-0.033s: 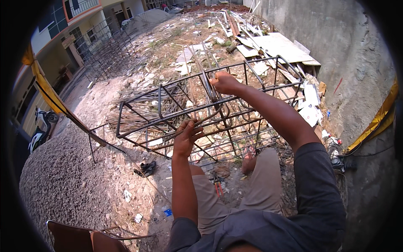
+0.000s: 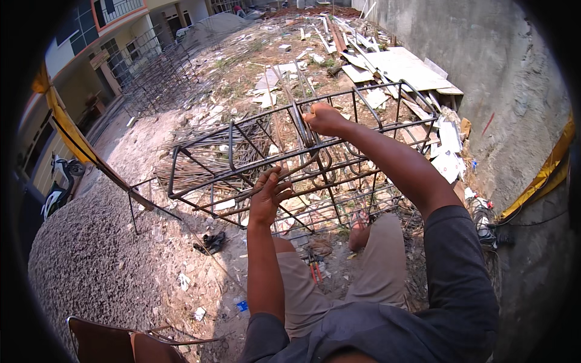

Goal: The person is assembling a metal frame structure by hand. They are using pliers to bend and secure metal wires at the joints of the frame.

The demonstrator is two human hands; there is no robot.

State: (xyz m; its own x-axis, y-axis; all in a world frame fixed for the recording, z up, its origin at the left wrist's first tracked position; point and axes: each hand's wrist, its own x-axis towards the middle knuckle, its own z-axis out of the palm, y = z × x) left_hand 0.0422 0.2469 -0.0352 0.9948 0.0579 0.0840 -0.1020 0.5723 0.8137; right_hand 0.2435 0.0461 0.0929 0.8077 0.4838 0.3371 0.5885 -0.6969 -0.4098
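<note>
A long rebar cage (image 2: 266,142) of dark steel bars and bent rectangular stirrups (image 2: 301,124) lies across in front of me, raised off the ground. My right hand (image 2: 327,119) is closed in a fist at the cage's upper side, against stirrups bunched near its middle. Its fingertips are partly hidden. Lower and to the left, my left hand (image 2: 267,196) pinches a rusty bent steel rod (image 2: 299,166) between thumb and fingers. That rod curves up toward the bunched stirrups. Where its far end meets them is hard to make out.
Red-handled pliers (image 2: 315,271) lie on the ground between my feet. A gravel heap (image 2: 91,260) rises at left, with a chair (image 2: 100,339) below it. Loose steel rods (image 2: 200,163) lie beyond the cage. White boards (image 2: 405,69) lean near the concrete wall (image 2: 484,78) at right.
My left hand's fingers and the bent rod have shifted very slightly upward. My right hand and the cage stay as they were.
</note>
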